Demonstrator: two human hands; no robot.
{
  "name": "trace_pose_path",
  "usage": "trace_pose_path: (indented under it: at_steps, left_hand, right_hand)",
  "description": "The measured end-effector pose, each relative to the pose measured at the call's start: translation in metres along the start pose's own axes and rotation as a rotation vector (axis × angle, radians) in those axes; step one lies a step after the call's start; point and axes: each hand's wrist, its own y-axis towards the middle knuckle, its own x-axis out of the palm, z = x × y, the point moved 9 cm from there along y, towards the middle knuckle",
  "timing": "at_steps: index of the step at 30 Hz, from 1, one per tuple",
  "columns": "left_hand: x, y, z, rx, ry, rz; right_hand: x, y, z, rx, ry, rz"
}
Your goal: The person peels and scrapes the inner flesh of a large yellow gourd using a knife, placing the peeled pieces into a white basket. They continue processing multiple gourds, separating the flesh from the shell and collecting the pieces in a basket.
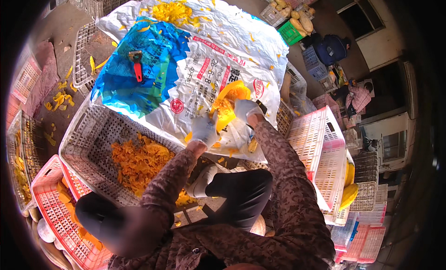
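Note:
Both my hands wear whitish gloves. In my left hand (205,129) is the lower left side of a cut piece of orange squash (224,113), its stringy, pulpy inside facing up. My right hand (246,110) is at the squash's right side; a dark, flat tool end (261,106) sticks out beside that hand, and the rest of it is hidden. The squash is over a printed white and blue plastic sack (209,61). A peeler with a red handle (137,69) lies on the blue part. Yellow peelings (170,12) are heaped at the sack's far end.
A grey plastic crate (80,141) with orange pulp (139,162) stands below the sack at left. A pink crate (45,186) holds orange squash pieces. Stacked crates (310,137) rise close at my right. Farther right, a person in a pink top (358,98) sits near more crates.

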Motion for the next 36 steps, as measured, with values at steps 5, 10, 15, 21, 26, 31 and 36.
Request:
trace_pose_path:
  at_steps: [5,10,15,21,26,31,36]
  left_hand:
    - [-0.004,-0.003,0.005,0.017,-0.03,0.04]
    - [0.002,-0.007,0.003,0.028,0.038,0.113]
    - [0.009,-0.005,0.005,0.045,0.07,0.023]
    - [0.007,-0.001,0.015,0.074,0.053,0.061]
    - [0.01,-0.002,0.006,0.045,0.077,0.063]
    - [0.006,-0.003,0.007,0.07,0.035,0.138]
    - [0.005,-0.004,0.013,0.066,0.012,0.089]
  right_hand:
    - [-0.011,0.004,0.048,0.047,-0.106,0.068]
    - [0.0,0.055,0.072,0.109,-0.131,0.145]
    - [0.046,0.091,0.088,0.296,0.005,0.127]
    - [0.051,0.098,0.068,0.105,-0.101,-0.079]
    - [0.045,0.054,0.0,-0.412,-0.493,-0.207]
    - [-0.003,0.009,0.005,-0.078,-0.071,-0.057]
    - [-0.015,0.02,0.066,0.159,-0.107,0.138]
